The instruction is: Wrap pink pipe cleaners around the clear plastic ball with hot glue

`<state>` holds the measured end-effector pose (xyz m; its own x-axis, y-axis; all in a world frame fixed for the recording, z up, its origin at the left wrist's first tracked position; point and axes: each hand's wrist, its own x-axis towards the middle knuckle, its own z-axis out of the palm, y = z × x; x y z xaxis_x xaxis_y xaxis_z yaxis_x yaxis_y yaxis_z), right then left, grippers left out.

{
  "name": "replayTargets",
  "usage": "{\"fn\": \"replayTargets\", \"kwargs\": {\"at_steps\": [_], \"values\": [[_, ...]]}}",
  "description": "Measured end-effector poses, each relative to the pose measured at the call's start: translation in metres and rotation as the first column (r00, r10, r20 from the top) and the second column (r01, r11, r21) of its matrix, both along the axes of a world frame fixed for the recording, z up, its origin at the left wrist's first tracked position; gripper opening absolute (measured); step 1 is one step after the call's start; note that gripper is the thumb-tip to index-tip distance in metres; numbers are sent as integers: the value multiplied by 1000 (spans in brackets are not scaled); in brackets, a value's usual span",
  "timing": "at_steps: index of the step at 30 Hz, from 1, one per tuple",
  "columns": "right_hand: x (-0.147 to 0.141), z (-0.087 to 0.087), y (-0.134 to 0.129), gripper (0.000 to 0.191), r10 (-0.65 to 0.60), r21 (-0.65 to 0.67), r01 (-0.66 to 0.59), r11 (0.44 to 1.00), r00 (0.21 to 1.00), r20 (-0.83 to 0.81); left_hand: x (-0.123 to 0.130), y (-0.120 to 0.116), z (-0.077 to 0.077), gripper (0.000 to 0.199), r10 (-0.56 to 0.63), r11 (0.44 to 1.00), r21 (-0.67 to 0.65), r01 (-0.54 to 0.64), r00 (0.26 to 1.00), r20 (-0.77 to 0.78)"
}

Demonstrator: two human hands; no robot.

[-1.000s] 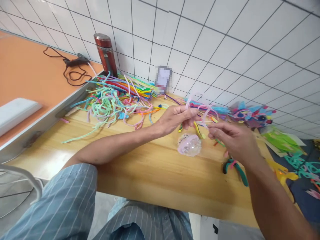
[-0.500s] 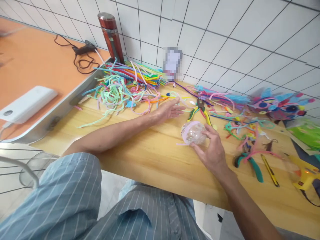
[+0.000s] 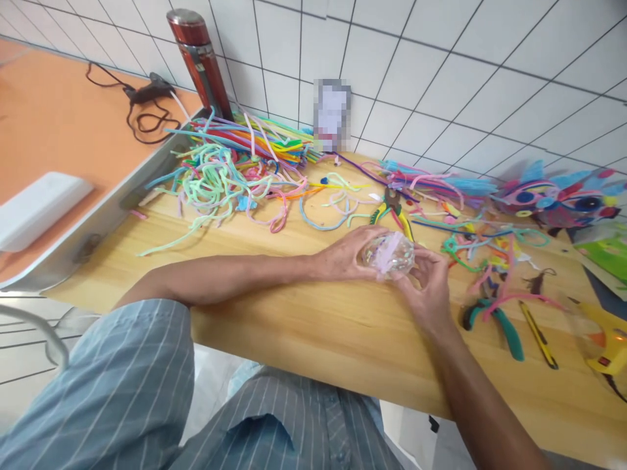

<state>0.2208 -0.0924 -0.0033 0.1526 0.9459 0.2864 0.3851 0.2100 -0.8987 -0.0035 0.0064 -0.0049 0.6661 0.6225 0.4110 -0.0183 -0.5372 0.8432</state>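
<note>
My left hand (image 3: 340, 256) cups the clear ball (image 3: 404, 253) from nine o'clock, my right hand (image 3: 431, 294) grips it from four; its lilac band (image 3: 388, 252) slants toward one.

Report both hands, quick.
Left hand: closed around the left side of the clear ball.
Right hand: fingers on the ball's right side.

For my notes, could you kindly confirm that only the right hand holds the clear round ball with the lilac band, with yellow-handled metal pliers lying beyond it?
Not quite: in the head view, the left hand and right hand both hold the ball; the pliers do lie beyond it.
</note>
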Motion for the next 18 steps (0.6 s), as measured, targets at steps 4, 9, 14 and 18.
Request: {"fn": "replayTargets", "kwargs": {"at_steps": [4, 9, 14, 18], "values": [[4, -1, 2, 55, -1, -1, 1, 1000, 1000, -24, 10, 5, 7, 87, -39, 997, -62, 40, 999, 21], [7, 0, 4, 53, 42, 11, -42, 999, 999, -34, 10, 2, 17, 82, -25, 980, -198, 26, 1000, 6], [6, 7, 3, 51, 54, 22, -54, 998, 999, -8, 13, 0, 20, 79, -30, 967, -253, 25, 999, -15], [-1, 16, 0, 45, 10, 75, -12, 997, 1000, 22, 17, -6, 20, 81, -15, 979, -201, 14, 1000, -5]]}}
